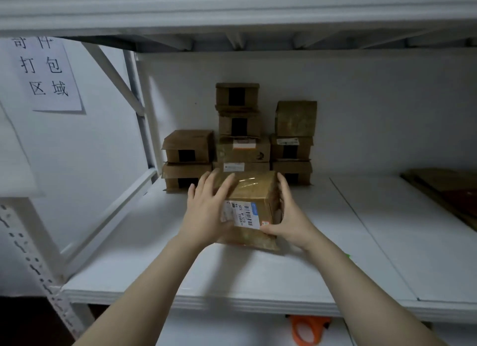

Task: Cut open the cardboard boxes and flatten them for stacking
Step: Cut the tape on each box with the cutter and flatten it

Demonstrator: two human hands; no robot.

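A taped brown cardboard box [254, 190] with a white shipping label on its near face stands on the white shelf [154, 268], in the middle. My left hand [209, 208] lies on its left side and top with fingers spread and straight. On the box's right side, my right hand [289, 216] holds it, thumb curled onto the front lower corner by the label. Behind it, several sealed cardboard boxes [240, 139] are stacked against the back wall.
Flattened brown cardboard [449, 190] lies at the shelf's far right. Orange-handled scissors [308, 330] show on the level below the shelf edge. A paper sign [46, 72] hangs on the left wall beside the white shelf upright [140, 108]. Another shelf board runs overhead.
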